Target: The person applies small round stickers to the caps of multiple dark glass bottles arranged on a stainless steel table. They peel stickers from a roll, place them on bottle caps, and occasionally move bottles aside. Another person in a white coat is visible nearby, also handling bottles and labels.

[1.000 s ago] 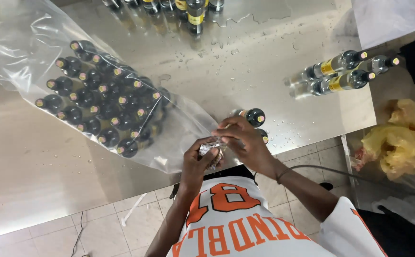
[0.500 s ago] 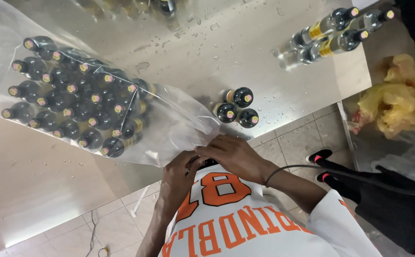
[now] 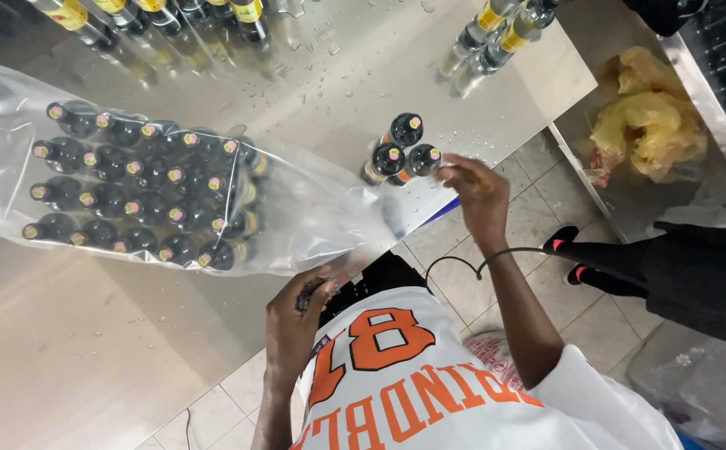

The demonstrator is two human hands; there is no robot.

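On the wet steel table [image 3: 129,350] our clear bag [image 3: 313,208] lay full of dark bottles [image 3: 142,192]. Our left hand [image 3: 296,312] pinched its open end; our right hand [image 3: 475,187], fingers loose, touched three bottles [image 3: 400,150] beside it.

Bottling or packing workshop: wet steel worktable [image 3: 213,350], dark capped bottles [image 3: 138,196] packed in rows inside clear plastic bag [image 3: 321,208], more labelled bottles [image 3: 171,17] ranked along far edge, tiled floor [image 3: 471,275].
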